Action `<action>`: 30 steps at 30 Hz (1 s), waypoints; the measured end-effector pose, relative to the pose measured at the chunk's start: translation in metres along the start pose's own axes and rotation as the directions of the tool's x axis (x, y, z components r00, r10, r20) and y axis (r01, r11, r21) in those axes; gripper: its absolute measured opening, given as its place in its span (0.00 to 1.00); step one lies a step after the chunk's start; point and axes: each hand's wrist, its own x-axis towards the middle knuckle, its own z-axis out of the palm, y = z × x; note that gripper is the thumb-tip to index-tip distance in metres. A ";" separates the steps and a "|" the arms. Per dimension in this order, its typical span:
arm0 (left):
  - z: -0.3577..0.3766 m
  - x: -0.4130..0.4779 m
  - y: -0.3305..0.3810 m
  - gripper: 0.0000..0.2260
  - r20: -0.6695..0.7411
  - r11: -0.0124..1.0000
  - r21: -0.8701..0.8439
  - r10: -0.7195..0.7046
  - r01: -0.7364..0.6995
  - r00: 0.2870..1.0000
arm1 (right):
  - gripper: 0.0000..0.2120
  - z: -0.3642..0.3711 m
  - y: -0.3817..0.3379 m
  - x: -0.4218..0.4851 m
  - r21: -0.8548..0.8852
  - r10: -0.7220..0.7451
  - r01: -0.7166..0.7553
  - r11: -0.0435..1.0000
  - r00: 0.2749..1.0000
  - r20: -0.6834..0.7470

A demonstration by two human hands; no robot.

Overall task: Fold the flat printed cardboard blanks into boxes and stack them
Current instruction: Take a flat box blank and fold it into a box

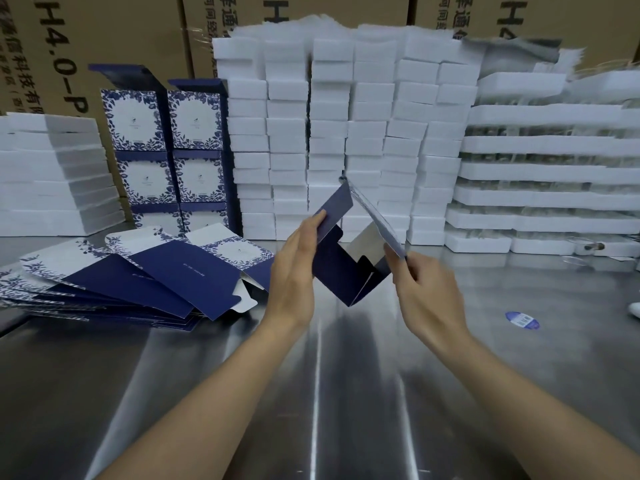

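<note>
While both hands grip it, the half-opened blank (341, 268) hangs above the table (346, 393).

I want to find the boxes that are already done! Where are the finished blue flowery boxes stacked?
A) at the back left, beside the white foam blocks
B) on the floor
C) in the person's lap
A: the folded boxes stand stacked just left of the white foam blocks.

Steel table (346, 393) w/ glare — brown cartons (138, 29) stacked behind, printed txt.
</note>
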 end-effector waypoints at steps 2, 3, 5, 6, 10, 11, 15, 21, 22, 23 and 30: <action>0.000 0.002 0.001 0.26 -0.005 0.996 -0.065 -0.065 0.064 0.998 | 0.39 -0.004 -0.004 -0.002 -0.065 -0.040 0.039 0.997 0.999 -0.025; 0.001 0.004 0.000 0.23 -0.015 0.997 -0.047 -0.057 0.056 0.998 | 0.45 -0.006 -0.005 -0.001 -0.068 -0.043 0.041 0.997 0.999 -0.028; 0.003 0.005 -0.003 0.17 -0.048 0.998 0.055 0.018 -0.015 0.999 | 0.51 -0.008 -0.007 -0.001 -0.059 -0.036 0.034 0.998 0.999 -0.028; 0.003 0.005 -0.006 0.16 -0.059 0.994 0.098 0.055 -0.049 0.997 | 0.51 -0.009 -0.007 -0.001 -0.057 -0.036 0.034 0.998 0.999 -0.035; 0.000 0.003 -0.014 0.19 -0.117 0.938 0.331 0.148 -0.102 0.982 | 0.37 -0.009 -0.008 -0.002 -0.041 -0.085 0.082 0.996 0.991 -0.099; -0.002 0.003 -0.016 0.16 -0.126 0.890 0.444 0.180 -0.106 0.976 | 0.32 -0.010 -0.008 -0.002 -0.030 -0.106 0.103 0.994 0.988 -0.116; -0.006 0.007 -0.022 0.12 -0.222 0.821 0.571 0.157 -0.002 0.962 | 0.18 -0.011 -0.010 -0.001 0.005 -0.267 0.271 0.963 0.953 -0.145; -0.010 0.012 -0.029 0.12 -0.401 0.949 -0.090 -0.312 0.302 0.861 | 0.26 -0.003 -0.013 -0.006 0.172 -0.383 0.378 0.910 0.924 -0.008; -0.010 0.011 -0.026 0.10 -0.384 0.929 -0.208 -0.367 0.307 0.847 | 0.30 0.001 -0.013 -0.008 0.190 -0.358 0.353 0.916 0.934 -0.007; -0.008 0.010 -0.023 0.07 -0.361 0.906 -0.293 -0.399 0.304 0.843 | 0.33 0.005 -0.014 -0.010 0.205 -0.327 0.324 0.924 0.945 -0.017; 0.008 0.002 -0.017 0.05 -0.251 0.828 -0.464 -0.463 0.315 0.850 | 0.50 0.013 -0.021 -0.013 0.436 0.031 -0.020 0.900 0.999 -0.019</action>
